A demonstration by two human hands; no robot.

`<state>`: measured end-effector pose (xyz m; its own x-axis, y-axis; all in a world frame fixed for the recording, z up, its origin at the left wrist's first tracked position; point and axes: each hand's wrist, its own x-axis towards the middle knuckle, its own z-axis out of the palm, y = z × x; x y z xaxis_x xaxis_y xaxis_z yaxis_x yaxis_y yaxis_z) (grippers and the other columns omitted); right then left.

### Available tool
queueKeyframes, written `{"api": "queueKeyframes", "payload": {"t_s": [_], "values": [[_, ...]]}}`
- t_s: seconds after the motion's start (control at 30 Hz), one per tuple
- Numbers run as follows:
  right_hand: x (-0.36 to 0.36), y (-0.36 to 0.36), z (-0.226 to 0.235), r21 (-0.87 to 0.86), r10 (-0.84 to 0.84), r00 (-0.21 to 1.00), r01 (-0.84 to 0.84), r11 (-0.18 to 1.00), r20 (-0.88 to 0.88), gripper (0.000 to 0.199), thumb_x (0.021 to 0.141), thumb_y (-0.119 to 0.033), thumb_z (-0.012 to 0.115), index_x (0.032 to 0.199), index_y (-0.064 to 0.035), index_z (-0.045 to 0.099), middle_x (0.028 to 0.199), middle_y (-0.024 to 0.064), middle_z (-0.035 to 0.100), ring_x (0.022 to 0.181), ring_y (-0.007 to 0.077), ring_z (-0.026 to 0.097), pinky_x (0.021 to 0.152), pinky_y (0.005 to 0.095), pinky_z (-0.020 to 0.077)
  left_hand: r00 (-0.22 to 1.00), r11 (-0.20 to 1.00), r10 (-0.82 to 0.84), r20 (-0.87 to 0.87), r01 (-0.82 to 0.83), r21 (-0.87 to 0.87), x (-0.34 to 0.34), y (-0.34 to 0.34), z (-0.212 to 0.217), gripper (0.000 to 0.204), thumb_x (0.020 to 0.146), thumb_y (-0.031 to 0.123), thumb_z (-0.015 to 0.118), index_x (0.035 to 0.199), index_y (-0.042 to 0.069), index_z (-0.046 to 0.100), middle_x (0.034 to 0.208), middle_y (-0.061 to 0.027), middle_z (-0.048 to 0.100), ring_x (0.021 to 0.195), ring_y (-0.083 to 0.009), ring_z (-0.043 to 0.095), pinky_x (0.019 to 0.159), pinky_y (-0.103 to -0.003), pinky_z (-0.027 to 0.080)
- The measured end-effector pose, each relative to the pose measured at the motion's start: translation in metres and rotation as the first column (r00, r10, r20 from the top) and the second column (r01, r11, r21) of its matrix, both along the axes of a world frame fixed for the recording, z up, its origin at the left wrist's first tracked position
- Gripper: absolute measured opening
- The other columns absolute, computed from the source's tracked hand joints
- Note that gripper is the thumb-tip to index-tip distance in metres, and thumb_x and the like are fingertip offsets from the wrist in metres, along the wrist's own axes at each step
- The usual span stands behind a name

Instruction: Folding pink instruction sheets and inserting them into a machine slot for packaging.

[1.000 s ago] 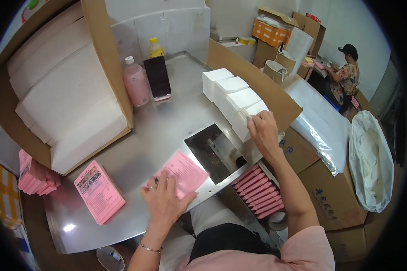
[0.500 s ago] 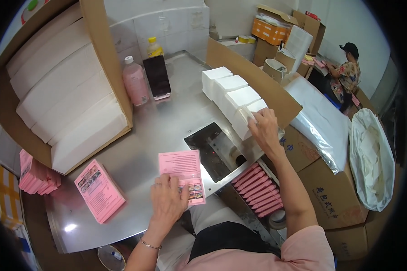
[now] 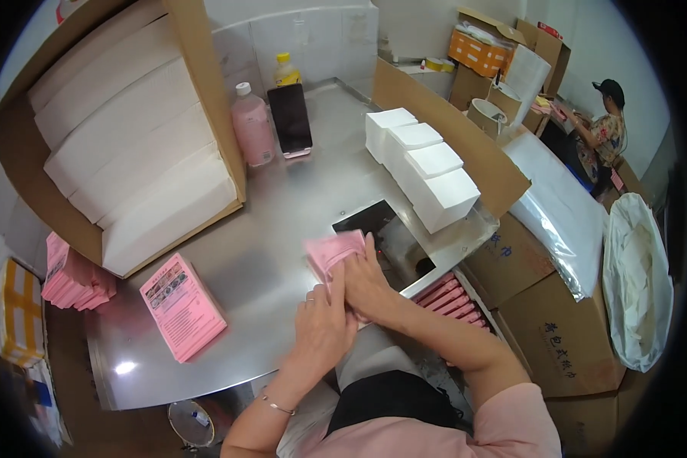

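Note:
Both my hands meet over a pink packet [image 3: 330,252] at the near edge of the steel table [image 3: 282,214]. My left hand [image 3: 322,324] grips its lower side and my right hand [image 3: 368,278] lies over its right part; the packet is blurred and partly hidden by my fingers. A stack of pink printed sheets [image 3: 182,305] lies to the left on the table. White folded tissue blocks [image 3: 424,172] stand in a row behind my right hand, next to a dark square opening [image 3: 389,233] in the tabletop.
A big cardboard box of white tissue stacks [image 3: 122,153] leans at the left. A pink bottle [image 3: 250,126], a yellow-capped bottle [image 3: 285,70] and a dark phone [image 3: 290,118] stand at the back. Pink packets [image 3: 450,294] fill a box below the table edge. Another person [image 3: 599,126] works far right.
My right hand left the white tissue blocks and came down to the pink packet. My left hand drew the packet rightward toward the table edge, where both hands now hold it.

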<state>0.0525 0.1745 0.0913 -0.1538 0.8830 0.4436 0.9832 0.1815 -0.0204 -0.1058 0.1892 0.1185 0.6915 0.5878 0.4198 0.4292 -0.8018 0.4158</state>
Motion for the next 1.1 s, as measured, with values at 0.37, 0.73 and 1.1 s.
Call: {"api": "queueKeyframes", "payload": {"t_s": [0.37, 0.73, 1.1], "values": [[0.074, -0.041, 0.046, -0.048, -0.283, 0.943, 0.279, 0.959, -0.175, 0.015, 0.086, -0.014, 0.066, 0.098, -0.0054, 0.068, 0.078, 0.0118, 0.064, 0.075, 0.0354, 0.065, 0.066, 0.05, 0.0492, 0.973, 0.959, 0.126, 0.193, -0.17, 0.227, -0.121, 0.048, -0.011, 0.016, 0.072, -0.003, 0.062, 0.086, 0.005, 0.057, 0.094, -0.0136, 0.058, 0.095, -0.0326, 0.057, 0.08, -0.043, 0.047], [0.153, -0.042, 0.057, 0.323, -0.558, 0.824, 0.558, 0.765, -0.1, 0.014, 0.088, -0.015, 0.065, 0.086, -0.0022, 0.072, 0.084, 0.0115, 0.058, 0.087, 0.029, 0.056, 0.076, 0.0429, 0.043, 0.904, 0.906, 0.423, 0.064, -0.422, -0.02, -0.185, 0.088, 0.024, 0.018, 0.094, 0.009, 0.056, 0.111, 0.004, 0.057, 0.104, -0.0164, 0.058, 0.102, -0.0366, 0.056, 0.092, -0.044, 0.045], [-0.015, -0.064, 0.049, 0.113, 0.329, 0.893, -0.309, 0.944, -0.307, 0.048, 0.08, -0.017, 0.068, 0.121, 0.0075, 0.06, 0.118, 0.0228, 0.063, 0.109, 0.0414, 0.061, 0.108, 0.0612, 0.0378, 0.979, 0.988, -0.129, 0.161, 0.141, -0.067, -0.019, 0.021, -0.009, 0.074, 0.068, 0.024, 0.078, 0.133, 0.0, 0.052, 0.132, -0.0214, 0.054, 0.122, -0.0375, 0.052, 0.094, -0.053, 0.041]]}}
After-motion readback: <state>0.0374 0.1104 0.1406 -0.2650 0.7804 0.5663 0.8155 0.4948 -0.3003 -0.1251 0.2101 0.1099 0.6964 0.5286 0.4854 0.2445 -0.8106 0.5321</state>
